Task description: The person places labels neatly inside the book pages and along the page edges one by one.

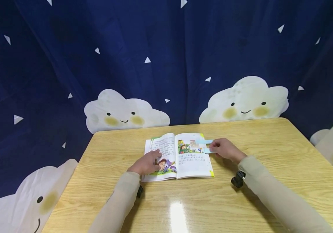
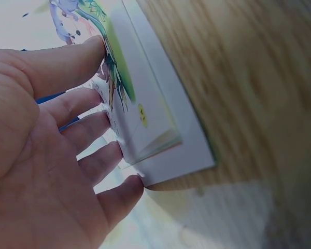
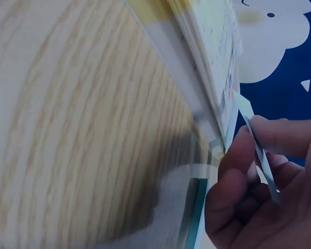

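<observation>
Pinched a seemingly light, flexible, easily creased pale-blue strip [image 1: 207, 150] by its outer end, likely the safest hold, in the right hand [image 1: 227, 149], lower centre-right of the head view, and rested the left hand [image 1: 146, 162], fingers spread, on the open book [image 1: 194, 170].

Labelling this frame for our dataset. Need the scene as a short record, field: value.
main object: open illustrated book, text and colored drawings on both pages
support: wooden table
left grip: rests on the left page
right grip: pinches the nearer pale blue strip at the book's right edge
other strip: farther pale blue strip, sticking out past that same edge, not pinched
backdrop: dark blue curtain with smiling white clouds
</observation>
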`<action>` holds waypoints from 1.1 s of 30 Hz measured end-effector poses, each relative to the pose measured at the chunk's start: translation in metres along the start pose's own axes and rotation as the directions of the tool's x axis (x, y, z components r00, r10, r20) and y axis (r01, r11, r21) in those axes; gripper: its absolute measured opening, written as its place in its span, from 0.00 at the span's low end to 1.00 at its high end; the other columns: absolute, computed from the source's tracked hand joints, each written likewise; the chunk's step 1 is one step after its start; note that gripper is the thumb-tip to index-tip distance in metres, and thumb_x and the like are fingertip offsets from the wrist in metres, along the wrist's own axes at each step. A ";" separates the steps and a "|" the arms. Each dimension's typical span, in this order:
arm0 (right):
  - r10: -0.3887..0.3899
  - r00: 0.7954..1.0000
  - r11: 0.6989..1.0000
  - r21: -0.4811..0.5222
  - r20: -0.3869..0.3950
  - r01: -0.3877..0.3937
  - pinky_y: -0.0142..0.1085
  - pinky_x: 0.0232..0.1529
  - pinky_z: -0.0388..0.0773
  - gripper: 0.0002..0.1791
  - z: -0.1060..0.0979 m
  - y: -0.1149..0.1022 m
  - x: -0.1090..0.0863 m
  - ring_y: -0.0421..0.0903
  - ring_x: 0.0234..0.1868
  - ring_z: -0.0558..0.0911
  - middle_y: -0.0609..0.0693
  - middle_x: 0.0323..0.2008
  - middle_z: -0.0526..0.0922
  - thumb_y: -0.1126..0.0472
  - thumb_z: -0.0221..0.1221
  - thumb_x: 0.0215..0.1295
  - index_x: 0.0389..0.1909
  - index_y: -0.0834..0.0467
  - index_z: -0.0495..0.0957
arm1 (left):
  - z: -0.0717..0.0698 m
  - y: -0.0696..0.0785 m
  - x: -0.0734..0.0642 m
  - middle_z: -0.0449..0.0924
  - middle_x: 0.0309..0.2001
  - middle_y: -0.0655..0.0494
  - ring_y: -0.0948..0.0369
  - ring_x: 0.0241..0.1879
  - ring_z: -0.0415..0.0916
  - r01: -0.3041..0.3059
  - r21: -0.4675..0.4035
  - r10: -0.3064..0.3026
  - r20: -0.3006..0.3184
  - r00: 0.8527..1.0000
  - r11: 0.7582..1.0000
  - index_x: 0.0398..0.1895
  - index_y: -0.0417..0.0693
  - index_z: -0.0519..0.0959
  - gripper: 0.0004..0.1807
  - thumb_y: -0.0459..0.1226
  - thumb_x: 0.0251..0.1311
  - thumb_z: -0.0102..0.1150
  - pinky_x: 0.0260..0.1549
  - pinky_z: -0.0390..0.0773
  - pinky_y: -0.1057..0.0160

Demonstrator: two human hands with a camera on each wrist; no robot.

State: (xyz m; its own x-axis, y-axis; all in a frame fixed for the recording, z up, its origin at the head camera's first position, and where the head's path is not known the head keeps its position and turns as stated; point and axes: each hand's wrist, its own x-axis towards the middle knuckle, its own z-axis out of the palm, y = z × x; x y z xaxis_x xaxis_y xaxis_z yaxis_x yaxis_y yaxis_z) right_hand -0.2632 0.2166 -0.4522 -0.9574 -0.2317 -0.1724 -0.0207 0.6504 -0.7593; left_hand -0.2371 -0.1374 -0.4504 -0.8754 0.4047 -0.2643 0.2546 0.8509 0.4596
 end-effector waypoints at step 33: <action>-0.015 1.000 0.999 -0.034 0.022 0.015 0.32 0.22 0.63 0.11 -0.005 -0.001 0.015 0.42 0.18 0.66 0.47 0.15 0.71 0.61 0.56 0.69 0.41 0.65 0.83 | 0.001 -0.001 0.004 0.52 0.80 0.54 0.50 0.80 0.48 0.043 0.002 -0.043 -0.003 0.999 0.999 0.73 0.48 0.66 0.32 0.41 0.66 0.61 0.78 0.54 0.48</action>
State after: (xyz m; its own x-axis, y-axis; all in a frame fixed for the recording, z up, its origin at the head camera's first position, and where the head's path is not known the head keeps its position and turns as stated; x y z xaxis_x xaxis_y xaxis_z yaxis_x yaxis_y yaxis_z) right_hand -0.2787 0.2161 -0.4511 -0.9504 -0.2570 -0.1749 -0.0453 0.6711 -0.7400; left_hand -0.2408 -0.1367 -0.4528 -0.8868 0.3664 -0.2816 0.2171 0.8683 0.4460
